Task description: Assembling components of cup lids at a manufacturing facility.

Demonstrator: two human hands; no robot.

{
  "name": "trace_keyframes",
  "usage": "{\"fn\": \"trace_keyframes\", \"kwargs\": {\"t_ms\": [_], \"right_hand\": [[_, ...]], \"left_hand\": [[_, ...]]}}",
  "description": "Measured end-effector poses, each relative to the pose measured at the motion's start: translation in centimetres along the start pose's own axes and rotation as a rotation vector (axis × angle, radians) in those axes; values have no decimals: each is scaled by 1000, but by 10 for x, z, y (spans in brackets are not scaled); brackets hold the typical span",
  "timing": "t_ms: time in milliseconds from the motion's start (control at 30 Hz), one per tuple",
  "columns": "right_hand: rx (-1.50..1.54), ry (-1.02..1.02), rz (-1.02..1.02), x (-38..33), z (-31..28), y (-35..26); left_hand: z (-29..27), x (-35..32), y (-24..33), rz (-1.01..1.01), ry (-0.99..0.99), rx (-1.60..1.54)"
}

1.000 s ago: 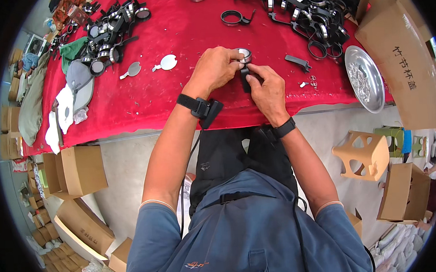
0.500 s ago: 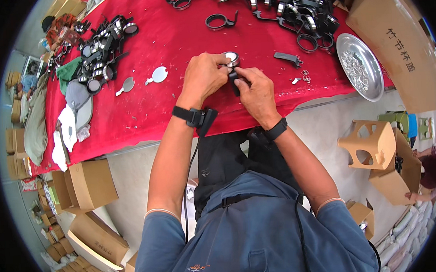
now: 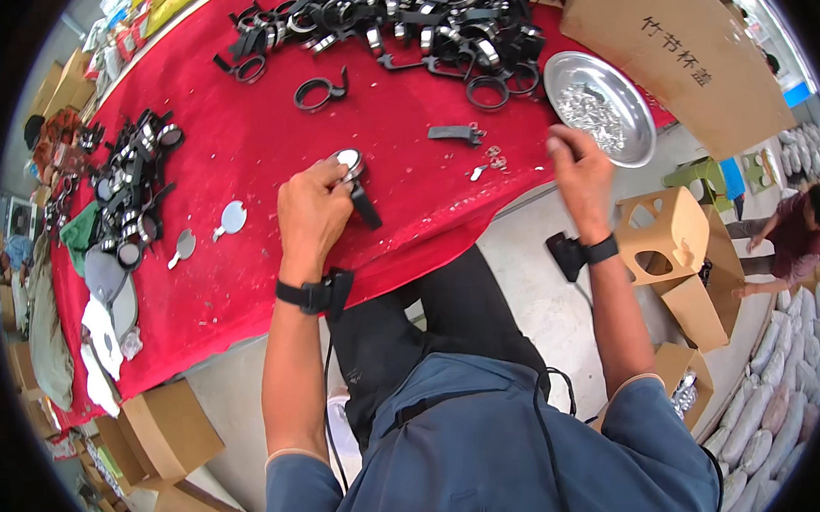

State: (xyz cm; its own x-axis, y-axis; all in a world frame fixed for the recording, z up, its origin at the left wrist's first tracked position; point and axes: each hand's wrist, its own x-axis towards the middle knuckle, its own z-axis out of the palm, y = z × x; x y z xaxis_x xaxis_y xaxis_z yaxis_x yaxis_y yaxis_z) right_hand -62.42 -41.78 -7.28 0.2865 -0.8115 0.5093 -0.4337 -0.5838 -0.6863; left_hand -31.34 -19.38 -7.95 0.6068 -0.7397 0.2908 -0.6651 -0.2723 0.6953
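Note:
My left hand (image 3: 313,210) grips a round silver-rimmed part with a black handle (image 3: 364,207). The round end pokes out beyond the fingertips, and the handle slants toward the table's front edge. Off to the right, my right hand (image 3: 582,177) hovers over the table's front edge, close to a shallow metal bowl (image 3: 643,145) of small silver pieces. Its fingers are bent and slightly blurred, so I cannot make out anything between them. Between the hands lie a loose black handle (image 3: 450,132) and several small metal bits (image 3: 495,163) on the red cloth.
A pile of black rings and handles (image 3: 418,22) covers the table's far side; another pile (image 3: 141,167) lies left. One black ring (image 3: 313,94) sits apart. Two flat discs (image 3: 232,218) lie left of my hand. A cardboard box (image 3: 684,43) stands behind the bowl. A person (image 3: 798,234) is far right.
My right hand has left the black-handled part and swung right toward the metal bowl. The left hand keeps hold of the part. The whole view has turned rightward.

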Motion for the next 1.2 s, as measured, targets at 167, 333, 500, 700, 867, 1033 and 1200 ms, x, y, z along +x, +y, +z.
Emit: {"fn": "trace_keyframes", "kwargs": {"t_ms": [167,333,500,700,867,1033,1200], "right_hand": [[-358,-102,105,102,-83,80],[-622,-626,51,126,-72,140],[-677,-416,-46,115,-18,131],[-622,-319,32,100,-36,132],[-546,-210,14,94,-47,148],[-579,-70,7,91,-63,149],[-285,41,-92,88,-51,77]], "left_hand": [[-4,2,-10,-95,-88,-95],[9,13,-23,-16,-166,-70],[-8,10,-27,-142,-191,-212],[3,13,-18,-196,-228,-221],[1,13,-26,-141,-243,-240],[0,23,-29,-62,-296,-214],[-6,14,-28,-105,-240,-159]]}}
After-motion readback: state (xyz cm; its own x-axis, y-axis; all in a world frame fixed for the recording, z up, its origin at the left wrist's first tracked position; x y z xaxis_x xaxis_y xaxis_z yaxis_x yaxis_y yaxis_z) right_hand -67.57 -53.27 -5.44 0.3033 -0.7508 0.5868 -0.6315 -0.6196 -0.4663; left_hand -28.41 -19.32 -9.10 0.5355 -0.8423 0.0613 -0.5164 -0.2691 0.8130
